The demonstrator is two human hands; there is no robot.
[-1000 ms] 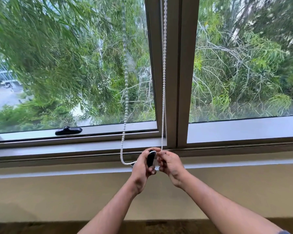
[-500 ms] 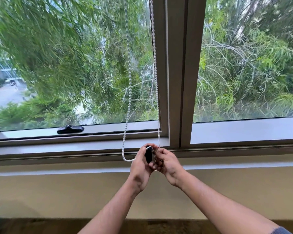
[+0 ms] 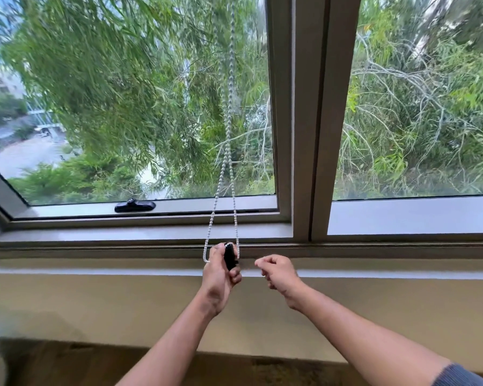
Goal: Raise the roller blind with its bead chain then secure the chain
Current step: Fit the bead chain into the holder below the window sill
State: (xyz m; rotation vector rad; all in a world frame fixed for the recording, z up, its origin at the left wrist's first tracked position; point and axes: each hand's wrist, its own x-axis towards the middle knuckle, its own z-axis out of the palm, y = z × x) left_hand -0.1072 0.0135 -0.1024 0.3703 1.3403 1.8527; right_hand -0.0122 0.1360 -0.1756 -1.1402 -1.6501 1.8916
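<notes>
Far left we've got the black window latch (image 3: 134,206) on the frame. Our left hand (image 3: 219,277) has its grip wrapped round a black clip (image 3: 229,256), with the bead chain (image 3: 228,151) looping down to it in front of the sill (image 3: 95,247). Right hand (image 3: 279,273) hangs just beside, fingers loosely curled, holding nothing.

Bare forearms; grey-blue sleeve (image 3: 457,376) on right arm.

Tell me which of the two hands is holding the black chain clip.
The left hand: its fingers wrap the black clip at the bottom of the bead chain. The right hand is off to the side, loosely curled, touching neither.
</notes>
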